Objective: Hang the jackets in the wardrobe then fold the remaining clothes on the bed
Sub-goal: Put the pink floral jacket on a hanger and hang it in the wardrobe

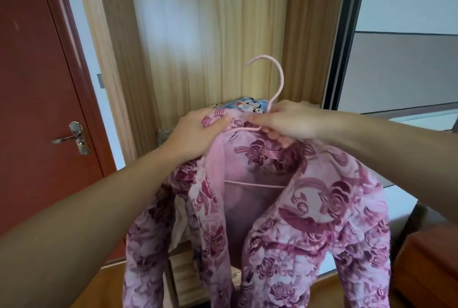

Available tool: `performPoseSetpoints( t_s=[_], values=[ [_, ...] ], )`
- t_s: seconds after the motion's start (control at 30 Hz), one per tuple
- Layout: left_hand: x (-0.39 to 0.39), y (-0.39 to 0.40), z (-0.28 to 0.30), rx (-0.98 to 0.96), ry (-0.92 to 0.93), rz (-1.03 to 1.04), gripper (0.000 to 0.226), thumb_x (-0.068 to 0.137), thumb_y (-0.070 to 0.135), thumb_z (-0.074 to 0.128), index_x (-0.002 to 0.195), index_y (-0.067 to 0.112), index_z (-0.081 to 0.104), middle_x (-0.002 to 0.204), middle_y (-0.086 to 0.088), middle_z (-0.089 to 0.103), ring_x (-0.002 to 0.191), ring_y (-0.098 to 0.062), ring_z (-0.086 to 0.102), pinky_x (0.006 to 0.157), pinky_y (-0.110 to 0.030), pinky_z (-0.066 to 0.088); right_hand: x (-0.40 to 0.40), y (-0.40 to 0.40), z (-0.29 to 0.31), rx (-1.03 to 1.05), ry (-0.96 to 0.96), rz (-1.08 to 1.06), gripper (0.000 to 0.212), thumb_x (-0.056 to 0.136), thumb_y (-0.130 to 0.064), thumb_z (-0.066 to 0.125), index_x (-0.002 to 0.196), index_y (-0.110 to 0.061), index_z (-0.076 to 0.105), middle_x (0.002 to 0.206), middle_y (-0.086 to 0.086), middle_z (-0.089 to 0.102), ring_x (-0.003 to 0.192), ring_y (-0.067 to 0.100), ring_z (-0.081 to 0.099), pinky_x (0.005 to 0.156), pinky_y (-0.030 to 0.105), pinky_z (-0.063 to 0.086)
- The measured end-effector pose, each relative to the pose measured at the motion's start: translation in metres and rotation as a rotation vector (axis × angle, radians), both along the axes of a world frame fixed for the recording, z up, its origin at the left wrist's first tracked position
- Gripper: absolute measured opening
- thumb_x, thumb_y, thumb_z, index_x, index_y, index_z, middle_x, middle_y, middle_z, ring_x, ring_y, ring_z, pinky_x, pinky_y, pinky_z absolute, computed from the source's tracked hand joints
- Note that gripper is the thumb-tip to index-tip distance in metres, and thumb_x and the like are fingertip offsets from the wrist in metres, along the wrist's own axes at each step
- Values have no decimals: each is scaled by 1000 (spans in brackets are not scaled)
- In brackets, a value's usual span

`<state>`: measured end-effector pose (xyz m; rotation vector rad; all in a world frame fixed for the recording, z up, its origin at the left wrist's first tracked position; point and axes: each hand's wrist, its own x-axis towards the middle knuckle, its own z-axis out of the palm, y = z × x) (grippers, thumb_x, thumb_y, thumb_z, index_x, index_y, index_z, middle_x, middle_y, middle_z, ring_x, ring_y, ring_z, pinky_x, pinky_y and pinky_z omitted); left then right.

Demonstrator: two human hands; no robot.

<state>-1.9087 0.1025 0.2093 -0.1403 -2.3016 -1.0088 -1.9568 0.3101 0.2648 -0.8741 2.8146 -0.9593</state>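
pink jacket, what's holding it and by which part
Both hands hold the pink jacket at its collar: left hand grips the collar's left side, right hand pinches the collar and pink hanger at the hook's base.

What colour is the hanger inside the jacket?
Pale pink: the hanger shows best in the head view, hook sticking up above the floral jacket.

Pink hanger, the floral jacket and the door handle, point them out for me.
pink hanger (pixel 279 77), head view, on the curve of its hook.
floral jacket (pixel 322 228), head view, on its front panel.
door handle (pixel 65 139), head view, on the lever.
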Motion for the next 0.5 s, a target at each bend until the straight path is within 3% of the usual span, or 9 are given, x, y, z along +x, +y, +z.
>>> performPoseSetpoints(
  t_s=[0.07,0.1,0.2,0.3,0.43,0.5],
  values=[
    [2,-16,-4,-75,-87,70,18,93,39,61,96,26,73,95,9,72,93,-9,64,82,-23,46,-1,5,-9,77,178,-27,50,89,-61,53,66,-17,62,50,-9,58,44,2,57,40,4,36],
    [3,-24,-6,-125,-121,109,23,94,41,59,98,22,73,97,6,72,94,-11,63,82,-24,45,-2,10,-12,74,228,-14,46,92,-55,53,68,-17,64,55,-8,60,54,5,59,44,4,38],
    [5,-35,-12,-220,-173,157,34,95,44,56,93,14,71,94,0,71,89,-15,60,78,-29,45,-3,19,-14,58,237,42,39,96,-41,53,74,-12,65,78,8,69,79,23,64,66,20,46],
    [1,-35,-15,-328,-174,173,38,95,43,57,69,15,61,76,-10,63,75,-22,56,68,-34,39,-4,20,-13,92,242,64,40,96,-42,52,73,-12,66,78,9,68,77,24,63,72,29,48],
    [-5,-34,-19,-323,-212,155,30,88,46,65,93,17,71,91,-2,71,87,-20,62,79,-37,48,-6,22,-14,62,211,55,38,94,-41,56,67,-17,69,83,17,69,78,31,65,74,37,50],
    [-8,-28,-22,-301,-214,143,30,86,44,69,100,18,71,97,0,71,92,-19,63,83,-35,49,-6,23,-17,9,172,42,41,94,-40,57,60,-21,71,80,21,65,69,33,63,67,39,50]
  ],
)
